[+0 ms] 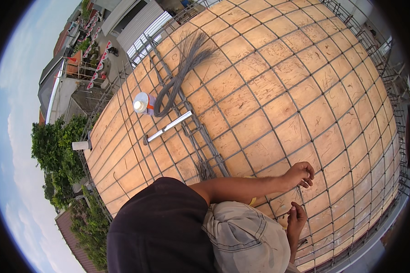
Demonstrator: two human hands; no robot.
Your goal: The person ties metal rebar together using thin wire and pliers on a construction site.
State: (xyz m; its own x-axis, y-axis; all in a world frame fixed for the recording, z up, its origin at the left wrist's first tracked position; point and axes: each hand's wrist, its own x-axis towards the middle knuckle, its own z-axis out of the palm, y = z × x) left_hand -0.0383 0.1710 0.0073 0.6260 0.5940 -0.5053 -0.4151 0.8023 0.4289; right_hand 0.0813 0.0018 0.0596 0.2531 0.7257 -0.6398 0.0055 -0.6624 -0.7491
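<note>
My left hand (pixel 298 175) reaches across in front of my bent knee (pixel 247 235), low over the rebar grid (pixel 275 131). Its fingers are loosely curled. Beside the knee, my right hand (pixel 296 218) is raised with thumb and fingers drawn together near the same crossing of bars. Thin wire seems to show between the hands, but whether either hand holds it is unclear. Under the grid lie plywood sheets (pixel 283 109) strewn with wire scraps. A small dark item (pixel 302 243) lies by my right wrist, too small to name.
A looped bundle of tie wire (pixel 179 76), a white-capped container (pixel 143 103) and a shiny metal bar tool (pixel 169 126) rest on the bars. Another wire bundle (pixel 204 170) is near my left arm. Upright rebar (pixel 121 80) edges the deck; trees (pixel 59 146) stand beyond.
</note>
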